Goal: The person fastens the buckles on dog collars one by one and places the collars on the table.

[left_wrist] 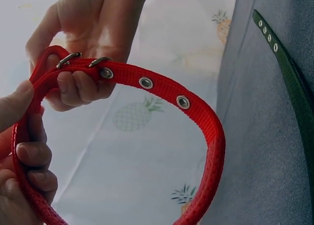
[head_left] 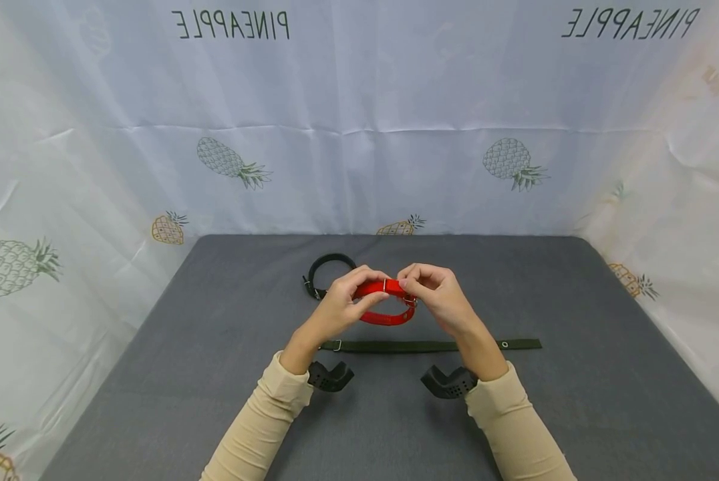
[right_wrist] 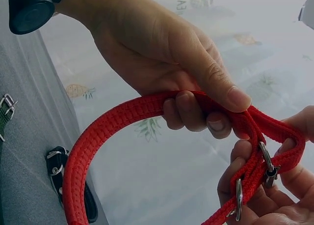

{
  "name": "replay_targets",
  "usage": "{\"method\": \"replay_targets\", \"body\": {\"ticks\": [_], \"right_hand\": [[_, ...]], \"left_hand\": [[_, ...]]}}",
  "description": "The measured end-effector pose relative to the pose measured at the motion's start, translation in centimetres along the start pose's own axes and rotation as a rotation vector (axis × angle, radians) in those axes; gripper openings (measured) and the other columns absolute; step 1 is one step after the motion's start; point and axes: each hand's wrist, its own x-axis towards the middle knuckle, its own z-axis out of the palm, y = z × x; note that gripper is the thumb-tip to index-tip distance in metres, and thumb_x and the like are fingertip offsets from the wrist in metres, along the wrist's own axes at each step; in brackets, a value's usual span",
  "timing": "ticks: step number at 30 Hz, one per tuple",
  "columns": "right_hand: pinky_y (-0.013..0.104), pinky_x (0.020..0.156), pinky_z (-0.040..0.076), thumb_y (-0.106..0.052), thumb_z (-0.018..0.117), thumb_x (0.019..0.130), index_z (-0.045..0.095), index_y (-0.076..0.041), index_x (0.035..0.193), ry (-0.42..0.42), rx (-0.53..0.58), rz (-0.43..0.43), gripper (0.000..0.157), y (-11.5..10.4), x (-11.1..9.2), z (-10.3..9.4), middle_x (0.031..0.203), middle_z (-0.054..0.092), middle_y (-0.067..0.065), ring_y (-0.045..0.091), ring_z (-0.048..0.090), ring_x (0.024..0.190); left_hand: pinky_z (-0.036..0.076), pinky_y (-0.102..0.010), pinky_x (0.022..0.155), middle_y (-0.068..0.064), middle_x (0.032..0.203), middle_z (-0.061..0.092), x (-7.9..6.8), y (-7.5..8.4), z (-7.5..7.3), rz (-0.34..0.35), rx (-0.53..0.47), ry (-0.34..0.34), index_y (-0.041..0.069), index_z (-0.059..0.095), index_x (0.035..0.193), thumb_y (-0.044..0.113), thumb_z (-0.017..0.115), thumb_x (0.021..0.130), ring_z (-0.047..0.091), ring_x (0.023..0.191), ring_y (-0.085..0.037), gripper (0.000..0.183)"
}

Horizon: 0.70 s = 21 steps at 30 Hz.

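Both hands hold a red collar (head_left: 389, 320) above the table, its band bent into a ring. My left hand (head_left: 343, 298) grips the band between thumb and curled fingers. At the buckle end, my right hand (head_left: 436, 294) pinches the strap. The left wrist view shows metal eyelets (left_wrist: 145, 82) along the strap, a metal buckle (left_wrist: 68, 60) and a ring (left_wrist: 100, 62) beside it. Past the buckle the strap bulges into a small loop (right_wrist: 289, 141). Fingers hide part of the buckle area.
A black collar (head_left: 332, 257) lies curled on the grey table (head_left: 215, 321), behind my left hand. Nearer me, a dark green strap (head_left: 395, 347) with a buckle and eyelets lies stretched out, partly behind my right forearm. Pineapple-print curtains (head_left: 359, 180) stand around the table.
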Motion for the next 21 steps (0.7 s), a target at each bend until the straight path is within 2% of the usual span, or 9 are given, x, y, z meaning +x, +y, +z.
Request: {"method": "replay_targets", "body": {"ticks": [12, 21], "right_hand": [[0.021, 0.075, 0.05, -0.006, 0.057, 0.095, 0.059, -0.016, 0.075, -0.011, -0.013, 0.01, 0.023, 0.15, 0.07, -0.05, 0.087, 0.062, -0.01, 0.008, 0.057, 0.078], [0.021, 0.072, 0.048, -0.007, 0.057, 0.095, 0.059, -0.016, 0.074, -0.018, -0.011, 0.02, 0.023, 0.27, 0.09, -0.02, 0.086, 0.06, -0.009, 0.008, 0.055, 0.076]], "left_hand": [[0.05, -0.017, 0.066, -0.015, 0.101, 0.065, 0.04, 0.02, -0.14, 0.0, 0.001, -0.009, -0.002, 0.063, 0.113, 0.006, 0.065, 0.09, 0.059, 0.074, -0.022, 0.024], [0.051, -0.017, 0.065, -0.014, 0.101, 0.065, -0.01, -0.15, -0.08, 0.01, 0.006, -0.011, -0.002, 0.063, 0.113, 0.005, 0.066, 0.089, 0.058, 0.074, -0.017, 0.025]]}}
